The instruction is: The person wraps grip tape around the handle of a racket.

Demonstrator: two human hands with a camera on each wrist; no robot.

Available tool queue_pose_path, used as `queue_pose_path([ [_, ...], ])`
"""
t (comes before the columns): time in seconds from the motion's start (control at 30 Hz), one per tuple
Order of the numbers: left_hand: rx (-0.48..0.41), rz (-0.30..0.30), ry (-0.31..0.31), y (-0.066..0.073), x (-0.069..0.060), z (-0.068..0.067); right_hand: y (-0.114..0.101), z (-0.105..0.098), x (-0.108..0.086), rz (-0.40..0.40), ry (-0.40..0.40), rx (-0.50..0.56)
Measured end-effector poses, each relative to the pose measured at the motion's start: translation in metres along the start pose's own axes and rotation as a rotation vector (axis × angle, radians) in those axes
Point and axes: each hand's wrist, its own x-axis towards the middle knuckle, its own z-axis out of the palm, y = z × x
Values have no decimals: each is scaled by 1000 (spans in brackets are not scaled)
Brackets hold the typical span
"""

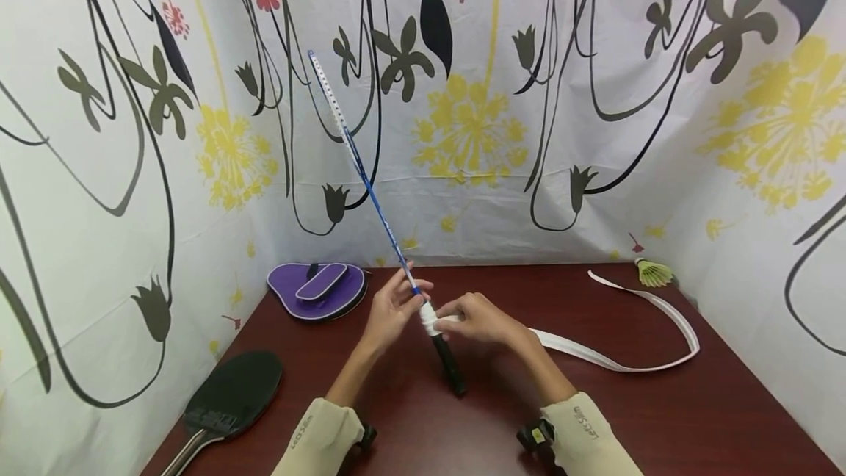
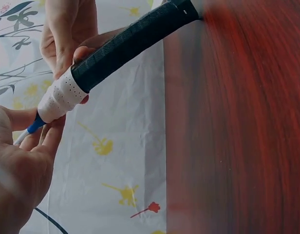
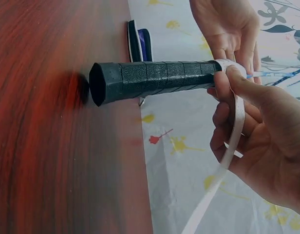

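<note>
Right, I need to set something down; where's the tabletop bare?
On the table, near right, between the right sleeve, white strip and right edge; far side, behind the right hand, left of the strip's far end. Crowded: the middle, around the left hand, right hand and racket handle.

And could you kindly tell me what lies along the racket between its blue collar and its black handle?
White perforated tape, wound in turns, lies between the blue collar and the black handle; the left wrist view shows it.

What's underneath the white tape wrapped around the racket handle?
The black grip emerges from one end of the wrapped white tape, the shaft from the other. Whatever lies directly beneath the wraps is covered, so I cannot tell.
</note>
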Motion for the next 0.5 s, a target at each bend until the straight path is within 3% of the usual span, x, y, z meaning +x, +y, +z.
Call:
queue_pose_path([
  [0.27,155,30,107,-5,-1,7,2,6,4,-22,128,-60],
  [0.37,117,18,110,-3,0,5,3,4,3,-22,135,-50],
  [0.5,66,-31,69,1,1,1,4,0,2,-29,112,-26],
])
